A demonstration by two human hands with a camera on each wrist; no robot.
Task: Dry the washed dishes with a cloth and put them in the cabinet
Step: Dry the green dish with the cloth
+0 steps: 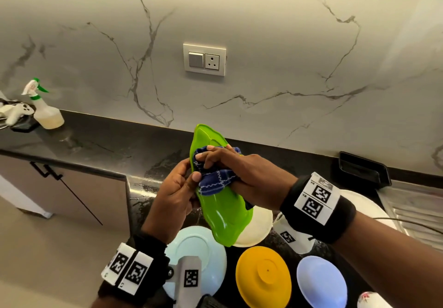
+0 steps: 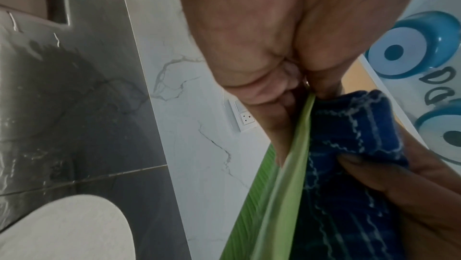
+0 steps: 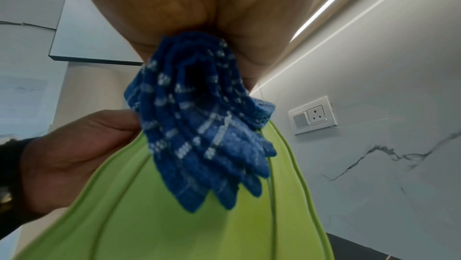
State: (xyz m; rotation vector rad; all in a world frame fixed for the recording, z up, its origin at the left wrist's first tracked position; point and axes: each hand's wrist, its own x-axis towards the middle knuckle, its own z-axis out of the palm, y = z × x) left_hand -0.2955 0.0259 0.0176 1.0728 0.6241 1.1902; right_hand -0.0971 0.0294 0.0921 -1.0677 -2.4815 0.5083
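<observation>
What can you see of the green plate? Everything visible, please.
The green plate is bright lime, glossy, plastic by its look, with a raised rim and moulded ridges dividing its face. It is held off the counter, tilted steeply on edge, above the upturned dishes. The left hand grips its left edge, thumb on the front. The right hand presses a bunched blue checked cloth against its face. Whether it is still wet cannot be told.
</observation>
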